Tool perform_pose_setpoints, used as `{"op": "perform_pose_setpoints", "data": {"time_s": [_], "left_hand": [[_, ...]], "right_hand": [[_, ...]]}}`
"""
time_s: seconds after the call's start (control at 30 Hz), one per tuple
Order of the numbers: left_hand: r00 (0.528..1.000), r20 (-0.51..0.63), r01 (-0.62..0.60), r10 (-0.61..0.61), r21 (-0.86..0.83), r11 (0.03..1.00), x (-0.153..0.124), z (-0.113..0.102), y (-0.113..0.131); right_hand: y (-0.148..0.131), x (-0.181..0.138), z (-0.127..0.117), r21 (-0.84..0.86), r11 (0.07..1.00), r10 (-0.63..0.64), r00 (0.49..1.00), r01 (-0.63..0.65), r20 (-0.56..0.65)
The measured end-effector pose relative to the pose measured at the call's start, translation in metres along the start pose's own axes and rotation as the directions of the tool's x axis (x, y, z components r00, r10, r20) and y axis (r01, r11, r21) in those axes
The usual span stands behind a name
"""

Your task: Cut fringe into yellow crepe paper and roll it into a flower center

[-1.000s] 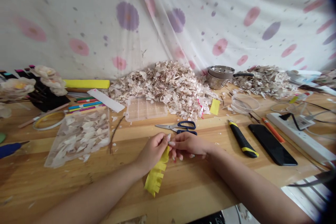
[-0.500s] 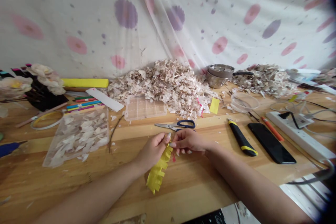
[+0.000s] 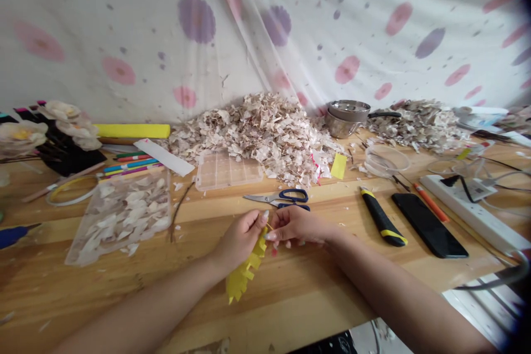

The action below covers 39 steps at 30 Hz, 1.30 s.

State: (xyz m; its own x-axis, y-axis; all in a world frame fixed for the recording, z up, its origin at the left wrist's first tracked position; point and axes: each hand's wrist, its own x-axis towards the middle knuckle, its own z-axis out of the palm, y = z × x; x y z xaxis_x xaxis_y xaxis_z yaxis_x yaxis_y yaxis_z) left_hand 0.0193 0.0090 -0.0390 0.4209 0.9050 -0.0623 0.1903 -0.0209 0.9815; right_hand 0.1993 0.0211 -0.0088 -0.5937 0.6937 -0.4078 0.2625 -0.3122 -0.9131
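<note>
Above the table (image 3: pixel 307 298), left fingers (image 3: pixel 259 224) grip a dangling yellow strip (image 3: pixel 244 275), right fingers (image 3: pixel 277 234) pinching its top.

Black phone (image 3: pixel 429 225), white power strip (image 3: pixel 477 214), metal pan (image 3: pixel 341 127), flowered sheet (image 3: pixel 136 16) behind.

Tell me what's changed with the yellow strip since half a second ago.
The fringed yellow strip's lower end has swung slightly left. The left hand still pinches it, the right hand still near its top. No release shows; the scissors stay put.
</note>
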Motion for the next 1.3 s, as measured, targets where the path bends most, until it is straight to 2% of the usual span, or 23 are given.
{"op": "perform_pose_setpoints", "data": {"time_s": [0.1, 0.2, 0.33, 0.67, 1.13, 1.3], "left_hand": [[0.999, -0.031, -0.011, 0.011, 0.011, 1.000, -0.0003, 0.0000, 0.0003], [0.996, -0.074, -0.043, 0.047, 0.061, 0.997, -0.0019, 0.0001, 0.0027], [0.994, -0.068, -0.072, 0.081, 0.127, 0.989, -0.0046, 0.0006, 0.0067], [0.996, -0.083, -0.036, 0.045, 0.111, 0.993, -0.0024, 0.0008, 0.0008], [0.999, -0.033, -0.031, 0.035, 0.122, 0.992, -0.0027, 0.0011, 0.0013], [0.995, -0.088, -0.033, 0.048, 0.158, 0.987, -0.0028, 0.0013, 0.0035]], "right_hand": [[0.0000, 0.0006, -0.0007, 0.090, 0.995, 0.027, 0.997, -0.034, 0.074], [0.0004, 0.0022, 0.0019, 0.206, 0.975, 0.068, 0.994, -0.085, 0.087], [0.0021, 0.0026, 0.0046, 0.249, 0.966, 0.059, 0.995, -0.077, 0.080], [0.0040, 0.0048, 0.0036, 0.201, 0.979, 0.055, 0.993, -0.032, -0.108], [0.0033, 0.0060, 0.0016, 0.113, 0.994, 0.012, 0.996, -0.002, -0.089], [0.0056, 0.0060, 0.0003, 0.023, 0.999, -0.026, 0.985, 0.031, -0.172]]}}
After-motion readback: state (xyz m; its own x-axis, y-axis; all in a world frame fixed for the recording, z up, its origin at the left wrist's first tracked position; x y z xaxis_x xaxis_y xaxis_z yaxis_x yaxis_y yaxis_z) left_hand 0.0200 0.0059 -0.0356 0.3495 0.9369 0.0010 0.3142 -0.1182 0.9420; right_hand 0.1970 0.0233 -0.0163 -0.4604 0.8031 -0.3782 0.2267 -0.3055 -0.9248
